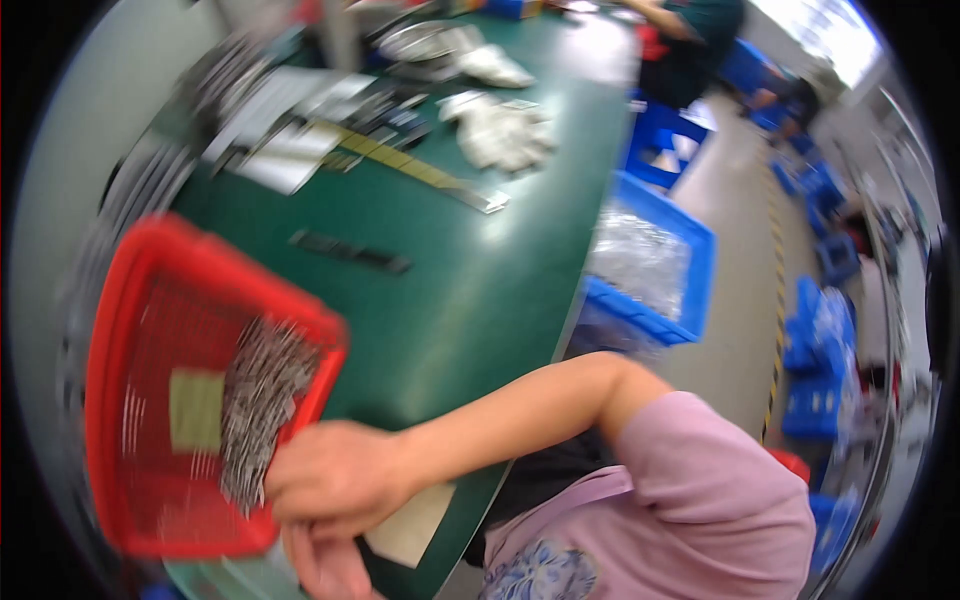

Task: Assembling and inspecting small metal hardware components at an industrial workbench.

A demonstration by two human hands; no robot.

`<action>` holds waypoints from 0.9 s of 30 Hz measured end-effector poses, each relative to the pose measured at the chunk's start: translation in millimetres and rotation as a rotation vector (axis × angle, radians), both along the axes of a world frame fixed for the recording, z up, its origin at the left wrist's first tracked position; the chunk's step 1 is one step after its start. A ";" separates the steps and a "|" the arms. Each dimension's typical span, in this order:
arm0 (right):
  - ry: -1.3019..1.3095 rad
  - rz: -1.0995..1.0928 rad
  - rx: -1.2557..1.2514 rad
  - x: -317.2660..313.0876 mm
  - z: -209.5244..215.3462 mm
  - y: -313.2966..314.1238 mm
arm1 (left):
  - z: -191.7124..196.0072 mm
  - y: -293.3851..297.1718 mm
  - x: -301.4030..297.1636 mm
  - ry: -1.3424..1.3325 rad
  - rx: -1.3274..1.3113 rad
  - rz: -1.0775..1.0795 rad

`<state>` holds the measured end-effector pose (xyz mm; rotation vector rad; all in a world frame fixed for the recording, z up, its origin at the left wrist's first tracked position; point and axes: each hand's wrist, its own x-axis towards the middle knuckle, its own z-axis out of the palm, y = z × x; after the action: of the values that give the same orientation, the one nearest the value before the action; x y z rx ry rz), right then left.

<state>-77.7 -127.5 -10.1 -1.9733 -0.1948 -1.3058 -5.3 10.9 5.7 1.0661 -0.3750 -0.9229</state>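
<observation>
Head view shows me the right hand (335,478) low in the near left, its arm crossing in from the pink sleeve (700,480) at the right. The fingers are curled tight on the near right rim of a red mesh basket (140,300), so I read it as clamped on that rim. Just below it I see part of another hand, likely the left hand (325,570), cut off by the lower edge; whether it grips anything I cannot tell.

The basket sits tilted and motion-blurred over the near left corner of the green table (450,290). Inside it lies a heap of thin grey metal pieces (260,400) against the right wall, beside a pale green card (195,410).

Beyond the basket's far rim the table top is bare except for a dark strip (350,252). Farther off lie a yellow-and-grey ruler (420,170), white papers (290,150) and white gloves (500,130). The table's right edge curves from far to near, and just past it stands a blue bin (700,260) holding clear plastic bags. More blue crates (820,370) line the floor to the far right, and another person (690,40) works at the far end.
</observation>
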 end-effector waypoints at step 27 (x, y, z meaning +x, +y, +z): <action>0.155 0.032 -0.094 -7.3 -3.1 -10.5 | -7.5 13.0 -0.2 0.219 -0.022 -0.123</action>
<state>-85.0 -138.0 -13.2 -2.1319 -0.2157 -1.1358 -5.5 23.9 -1.8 0.9183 -0.2705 -1.1317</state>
